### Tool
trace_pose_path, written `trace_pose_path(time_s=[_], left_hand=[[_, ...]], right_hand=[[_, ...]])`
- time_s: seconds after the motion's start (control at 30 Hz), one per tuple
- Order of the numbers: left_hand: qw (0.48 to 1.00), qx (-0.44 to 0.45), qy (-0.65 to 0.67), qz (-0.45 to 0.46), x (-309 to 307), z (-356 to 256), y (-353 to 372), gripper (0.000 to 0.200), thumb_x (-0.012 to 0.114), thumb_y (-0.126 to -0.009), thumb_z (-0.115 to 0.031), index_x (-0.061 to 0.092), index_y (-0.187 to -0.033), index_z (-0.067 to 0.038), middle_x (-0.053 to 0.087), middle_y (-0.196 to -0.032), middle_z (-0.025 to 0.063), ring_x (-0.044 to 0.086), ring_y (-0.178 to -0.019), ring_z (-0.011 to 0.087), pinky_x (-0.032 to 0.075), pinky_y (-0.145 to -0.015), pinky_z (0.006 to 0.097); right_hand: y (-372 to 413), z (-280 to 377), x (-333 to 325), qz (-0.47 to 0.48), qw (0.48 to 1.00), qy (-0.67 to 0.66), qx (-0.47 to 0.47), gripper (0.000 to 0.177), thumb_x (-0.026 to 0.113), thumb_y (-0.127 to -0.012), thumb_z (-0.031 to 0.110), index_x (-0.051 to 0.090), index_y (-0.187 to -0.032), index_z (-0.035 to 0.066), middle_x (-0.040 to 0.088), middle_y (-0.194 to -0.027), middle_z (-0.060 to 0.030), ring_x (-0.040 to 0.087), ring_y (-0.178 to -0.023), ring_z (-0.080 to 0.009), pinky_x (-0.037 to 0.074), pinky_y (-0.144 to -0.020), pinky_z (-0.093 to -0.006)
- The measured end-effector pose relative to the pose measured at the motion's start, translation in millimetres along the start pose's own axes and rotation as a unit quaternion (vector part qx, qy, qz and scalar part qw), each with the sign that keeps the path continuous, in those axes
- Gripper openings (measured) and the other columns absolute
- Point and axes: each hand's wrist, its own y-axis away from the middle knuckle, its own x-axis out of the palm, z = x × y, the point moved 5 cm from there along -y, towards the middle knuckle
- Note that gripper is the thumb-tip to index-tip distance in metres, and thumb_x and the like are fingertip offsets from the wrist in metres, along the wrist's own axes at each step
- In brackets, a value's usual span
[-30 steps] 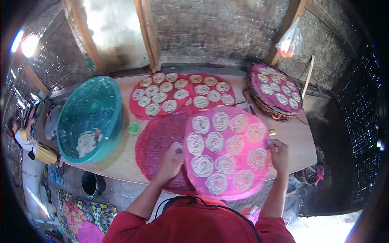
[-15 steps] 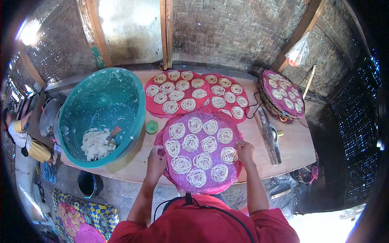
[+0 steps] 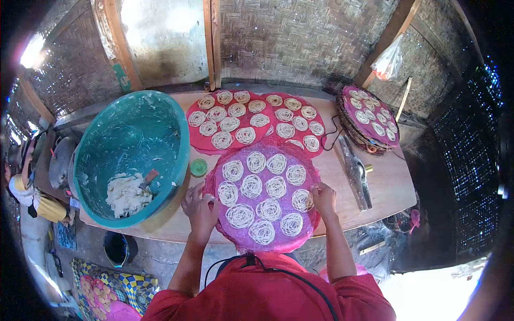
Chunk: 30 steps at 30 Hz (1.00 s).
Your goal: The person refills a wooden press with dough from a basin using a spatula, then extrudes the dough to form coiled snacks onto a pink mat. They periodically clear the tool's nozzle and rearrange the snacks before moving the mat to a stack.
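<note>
A round purple-pink mesh cloth [image 3: 247, 205] lies at the table's front edge, with several coiled nests of pale noodle strands [image 3: 251, 186] spread over it. My left hand [image 3: 201, 213] is at its left edge, fingers loosely apart and touching or close to the cloth. At the right edge, my right hand [image 3: 324, 201] pinches the cloth's rim between thumb and fingers, beside one noodle nest [image 3: 302, 200]. Behind it, two red cloths [image 3: 206, 143] carry more noodle nests, partly overlapped by the front cloth.
A large teal basin [image 3: 182, 160] holding pale dough [image 3: 127, 193] stands left. Near it sits a small green round object [image 3: 198, 167]. On the right are a metal tool [image 3: 355, 174] and a stacked basket [image 3: 369, 142] topped with noodle nests. Another person [image 3: 35, 195] is far left.
My left hand has loosened from its closed grip at the cloth edge, its fingers spreading outward to the left. My right hand stays at the right rim. The view has shifted slightly.
</note>
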Motion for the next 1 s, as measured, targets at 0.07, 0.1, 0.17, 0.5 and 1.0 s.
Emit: trace_pose_path(time_s=[0.07, 0.1, 0.17, 0.5, 1.0], left_hand=[[1.0, 0.021, -0.011, -0.015, -7.5, -8.2, -4.6, 0.013, 0.067, -0.068, -0.022, 0.066, -0.075, -0.01, 0.057, -0.108, 0.0068, 0.044, -0.108, 0.0289, 0.028, -0.093, 0.048], [1.0, 0.007, 0.002, 0.012, -8.8, -11.2, -5.5, 0.012, 0.065, -0.07, -0.02, 0.065, -0.076, -0.01, 0.057, -0.108, 0.0092, 0.046, -0.105, 0.0298, 0.027, -0.094, 0.047], [0.999, -0.006, 0.016, 0.039, -7.5, -15.8, -8.2, 0.01, 0.063, -0.073, -0.018, 0.064, -0.078, -0.01, 0.058, -0.107, 0.0115, 0.047, -0.102, 0.0307, 0.027, -0.094, 0.0459], [0.994, 0.045, 0.098, 0.008, -39.2, -55.9, -27.6, 0.014, 0.064, -0.075, -0.022, 0.065, -0.078, -0.008, 0.063, -0.075, 0.0073, 0.054, -0.079, 0.0254, 0.032, -0.083, 0.0423], [0.981, 0.121, 0.147, 0.018, -21.4, -159.8, -93.1, 0.012, 0.064, -0.075, -0.022, 0.065, -0.075, -0.01, 0.06, -0.063, 0.0054, 0.055, -0.069, 0.0238, 0.034, -0.08, 0.0388]], right_hand=[[-1.0, 3.7, -2.3, -0.018, 1.0, -0.011, -0.009, 0.019, 0.062, -0.08, 0.024, 0.067, -0.086, 0.007, 0.066, -0.073, -0.0132, 0.064, -0.07, -0.0282, 0.046, -0.074, -0.0403], [-1.6, 6.6, -3.9, -0.015, 0.999, -0.036, -0.019, 0.019, 0.063, -0.079, 0.022, 0.068, -0.086, 0.005, 0.066, -0.074, -0.0139, 0.064, -0.069, -0.0271, 0.048, -0.07, -0.0382], [-2.4, 13.3, -8.5, -0.014, 0.998, -0.061, -0.029, 0.018, 0.064, -0.079, 0.02, 0.068, -0.086, 0.004, 0.066, -0.076, -0.0146, 0.065, -0.069, -0.026, 0.049, -0.066, -0.036], [10.1, 62.1, -64.1, -0.056, 0.988, -0.124, -0.075, 0.015, 0.065, -0.077, 0.011, 0.068, -0.086, 0.0, 0.066, -0.073, -0.0111, 0.058, -0.059, -0.0137, 0.046, -0.057, -0.028], [-36.2, 25.9, -196.9, -0.099, 0.986, -0.113, -0.074, 0.016, 0.065, -0.077, 0.01, 0.067, -0.087, -0.003, 0.065, -0.069, -0.0063, 0.053, -0.06, -0.0081, 0.044, -0.056, -0.0248]])
